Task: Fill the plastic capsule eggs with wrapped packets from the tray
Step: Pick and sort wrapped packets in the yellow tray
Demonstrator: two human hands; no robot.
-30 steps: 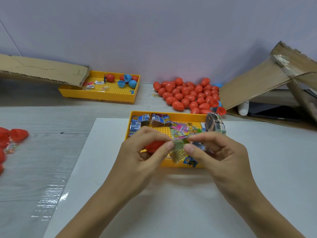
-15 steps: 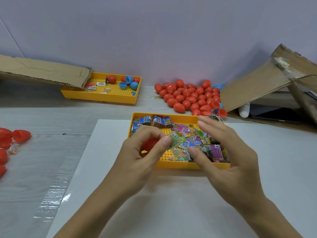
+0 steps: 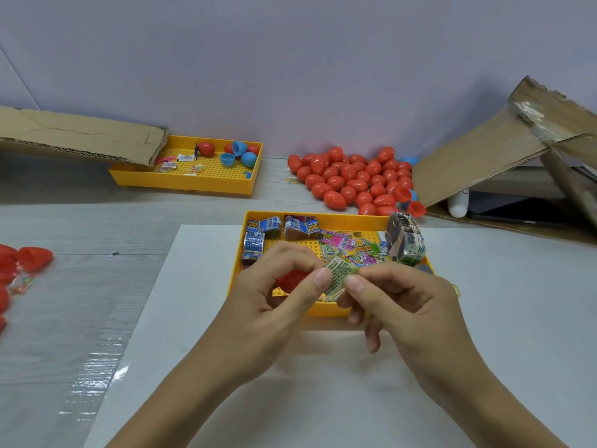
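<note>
Both hands meet over the near edge of a yellow tray [image 3: 323,218], pinching one green wrapped packet [image 3: 337,276] between them. Left hand [image 3: 271,305] curls round a red egg half [image 3: 292,279], cupped in the palm with only part of its shell showing, while its thumb and forefinger hold the packet's left edge. Right hand [image 3: 403,305] grips the packet's other edge between thumb and forefinger, its lower fingers hanging loosely curled. The pairing suggests the packet is being folded or steered toward the egg half, which sits just left of it and ready to receive it.

The packet is a small, crinkled, printed wrapper, green with dark lettering, bent slightly between the fingertips. Just beyond the hands, the tray holds a loose heap of similar packets [image 3: 349,247] in pink, green and blue, with blue bundles [image 3: 268,226] at its far left and a banded stack [image 3: 405,244] at its far right. Farther off, beyond the right hand, a pile of closed red eggs [image 3: 352,179] lies against the wall, apparently finished.
</note>
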